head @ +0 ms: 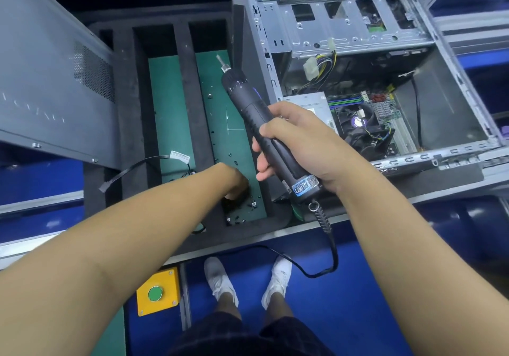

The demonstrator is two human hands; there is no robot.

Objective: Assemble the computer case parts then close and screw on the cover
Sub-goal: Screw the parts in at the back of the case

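Right hand (pixel 297 141) at the frame's centre is wrapped round the driver (pixel 248 99), bit aimed toward upper left. Left hand (pixel 237 183) dips into the tray's (pixel 126 124) right slot among loose screws (pixel 253 204), below centre; its fingers are hidden, so I can't tell its grip. Open case (pixel 454 86) sits upper right, cover (pixel 46 80) leaning at upper left.

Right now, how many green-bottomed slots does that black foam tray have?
2. A black cable runs into the left slot. The right slot, next to the computer case, holds loose screws, where the left hand reaches. The narrow slot farther left hides its bottom.
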